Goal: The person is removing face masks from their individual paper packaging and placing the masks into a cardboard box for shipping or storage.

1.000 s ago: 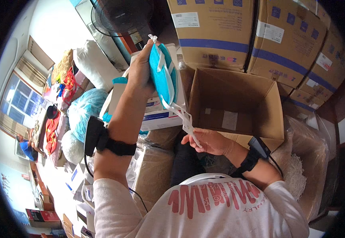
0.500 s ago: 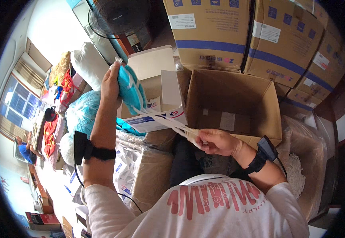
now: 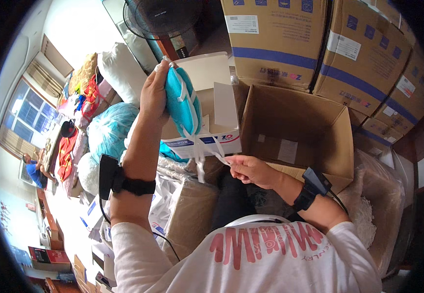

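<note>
- Left hand raised, fingers closed around the top of a stack of teal folded face masks with white straps; stack held upright, above and just in front of a small white carton.
- White elastic straps trail down from the stack toward the right hand.
- Right hand lower, near the body, thumb and fingers pinched shut on the ends of the straps.
- Small white cardboard carton with a blue band and a red-and-blue mark on its front: lid flaps up, sits behind the masks, just left of a big box.
- Open brown corrugated box, flaps spread, a pale rectangular label stuck on its inner wall; nothing else visible inside.
- Stacked brown shipping cartons with blue tape bands and white rectangular labels fill the upper right, tight against one another.
- Black wrist-worn device on a strap on each forearm: left, right, a thin cable running off each.
- Black round fan at top centre, behind the white carton.
- Clear plastic bags of teal goods and white bundles piled at left.
- Another person in blue sits far left, near a window.
</note>
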`<state>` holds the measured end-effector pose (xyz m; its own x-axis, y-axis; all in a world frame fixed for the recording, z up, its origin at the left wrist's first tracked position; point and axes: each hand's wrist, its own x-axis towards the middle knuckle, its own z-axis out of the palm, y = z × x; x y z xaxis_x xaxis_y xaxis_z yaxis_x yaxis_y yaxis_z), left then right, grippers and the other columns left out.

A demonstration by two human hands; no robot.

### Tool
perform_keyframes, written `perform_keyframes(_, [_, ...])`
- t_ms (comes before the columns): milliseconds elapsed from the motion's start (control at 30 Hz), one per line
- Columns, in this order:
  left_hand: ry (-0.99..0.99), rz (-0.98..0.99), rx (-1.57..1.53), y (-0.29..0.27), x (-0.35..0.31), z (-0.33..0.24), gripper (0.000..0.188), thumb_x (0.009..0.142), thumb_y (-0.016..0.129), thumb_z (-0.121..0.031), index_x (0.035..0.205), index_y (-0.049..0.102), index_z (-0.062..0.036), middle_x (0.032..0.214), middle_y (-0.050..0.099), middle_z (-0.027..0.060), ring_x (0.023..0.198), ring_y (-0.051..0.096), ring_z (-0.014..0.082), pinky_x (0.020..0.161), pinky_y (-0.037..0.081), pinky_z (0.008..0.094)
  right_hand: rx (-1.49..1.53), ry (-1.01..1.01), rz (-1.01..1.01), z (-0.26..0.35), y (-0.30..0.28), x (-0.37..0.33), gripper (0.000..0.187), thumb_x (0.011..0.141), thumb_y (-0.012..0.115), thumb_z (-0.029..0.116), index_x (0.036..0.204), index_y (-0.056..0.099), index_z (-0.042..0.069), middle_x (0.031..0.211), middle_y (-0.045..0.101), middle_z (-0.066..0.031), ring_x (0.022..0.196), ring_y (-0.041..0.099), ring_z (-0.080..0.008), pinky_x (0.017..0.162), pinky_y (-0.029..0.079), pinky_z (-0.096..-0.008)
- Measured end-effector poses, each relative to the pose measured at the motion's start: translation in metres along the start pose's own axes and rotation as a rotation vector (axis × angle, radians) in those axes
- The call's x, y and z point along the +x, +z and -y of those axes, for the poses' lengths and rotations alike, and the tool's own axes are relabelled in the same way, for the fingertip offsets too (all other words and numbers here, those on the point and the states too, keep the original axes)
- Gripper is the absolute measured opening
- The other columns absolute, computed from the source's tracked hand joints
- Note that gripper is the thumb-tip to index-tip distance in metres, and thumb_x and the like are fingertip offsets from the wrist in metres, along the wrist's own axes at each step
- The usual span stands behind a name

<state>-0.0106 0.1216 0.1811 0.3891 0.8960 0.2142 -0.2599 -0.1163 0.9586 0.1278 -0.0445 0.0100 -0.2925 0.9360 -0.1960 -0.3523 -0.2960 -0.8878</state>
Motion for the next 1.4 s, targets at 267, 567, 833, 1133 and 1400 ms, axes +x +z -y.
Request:
perform_keyframes(267, [0.025,0.051,-0.016,0.013,0.006,0.0,0.03,0.085,0.051,-0.037,0.09,0.056,-0.007,0.07,0.055,-0.0003,0.059,0.053,0.0072,0.055,0.045,0.0206,0.146,0.209,0.225,-0.001,0.009,-0.005,0.034,0.091,0.038,0.022,0.115,0.047,-0.001,0.067,0.041,0.0036,0.061,0.037,-0.0051,0.051,0.033,-0.017])
perform_keyframes(567, [0.049,-0.009,0.042,0.006,0.008,0.002,0.033,0.085,0.05,-0.038,0.09,0.055,-0.0063,0.069,0.055,0.0,0.059,0.053,0.0076,0.055,0.046,0.0211,0.171,0.172,0.246,-0.005,0.013,-0.012,0.034,0.092,0.035,0.031,0.102,0.051,0.003,0.075,0.046,0.0021,0.064,0.04,-0.0051,0.052,0.033,-0.0158])
perform_keyframes(833, [0.202,-0.021,0.428,-0.032,0.01,0.007,0.035,0.088,0.044,-0.036,0.084,0.058,-0.0038,0.065,0.053,0.0011,0.058,0.052,0.0078,0.053,0.042,0.0219,0.172,0.163,0.209,-0.004,0.002,-0.015,0.032,0.091,0.037,0.032,0.097,0.052,0.005,0.069,0.04,0.004,0.06,0.034,-0.0049,0.049,0.029,-0.0169])
perform_keyframes(1133, [0.293,0.442,1.332,-0.045,-0.044,0.063,0.024,0.082,0.053,-0.029,0.095,0.06,-0.0098,0.085,0.06,0.016,0.081,0.058,0.0319,0.068,0.045,0.0343,-0.562,-0.024,-0.018,0.036,-0.005,-0.021,0.028,0.088,0.046,0.026,0.091,0.057,0.001,0.066,0.051,-0.0028,0.058,0.047,-0.0128,0.055,0.039,-0.0256])
perform_keyframes(1400, [-0.489,0.899,0.278,0.001,-0.134,0.136,0.043,0.08,0.057,-0.038,0.1,0.055,0.0,0.09,0.059,0.0044,0.085,0.049,0.0092,0.076,0.041,0.0271,-1.207,-0.488,-0.045,0.019,0.006,-0.031,0.012,0.08,0.048,0.011,0.08,0.052,0.001,0.078,0.052,-0.016,0.074,0.053,-0.0336,0.065,0.043,-0.0387])
